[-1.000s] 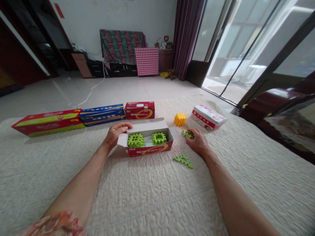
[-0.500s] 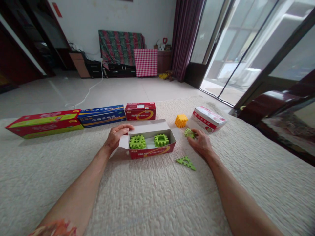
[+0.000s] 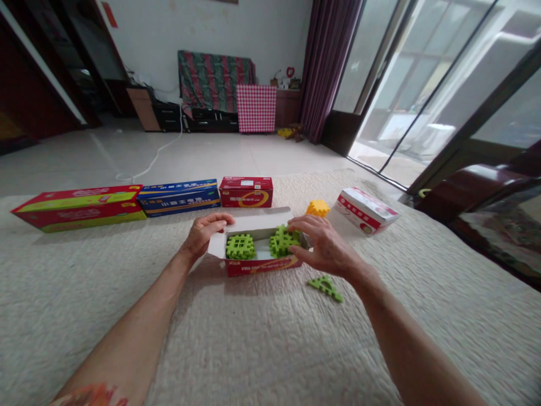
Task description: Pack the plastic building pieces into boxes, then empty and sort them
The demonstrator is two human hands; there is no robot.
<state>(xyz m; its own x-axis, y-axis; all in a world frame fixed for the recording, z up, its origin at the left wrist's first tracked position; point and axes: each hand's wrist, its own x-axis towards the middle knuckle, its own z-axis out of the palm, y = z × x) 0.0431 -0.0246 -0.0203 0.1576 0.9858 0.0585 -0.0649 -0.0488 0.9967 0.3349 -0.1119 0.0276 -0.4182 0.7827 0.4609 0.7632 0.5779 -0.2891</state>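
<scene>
An open red and white cardboard box [image 3: 253, 266] lies on the quilted bed cover in front of me. My left hand [image 3: 203, 232] grips its left end flap. Inside sit a green toothed block [image 3: 240, 246] on the left and more green pieces [image 3: 280, 242] on the right. My right hand [image 3: 321, 243] is over the box's right end, its fingers closed on a flat green piece that rests on the pieces inside. A green triangular piece [image 3: 326, 286] lies on the cover below my right wrist. A yellow toothed block [image 3: 318, 208] shows just behind my right hand.
Along the far edge of the cover stand a long red box [image 3: 78, 207], a blue box [image 3: 180, 197] and a small red box [image 3: 246, 191]. A white and red box [image 3: 367, 210] lies at the right. Beyond are tiled floor, a white cable, furniture and glass doors.
My right hand has picked a green piece up from beside the yellow block and carried it left into the open box. My left hand has stayed on the box flap.
</scene>
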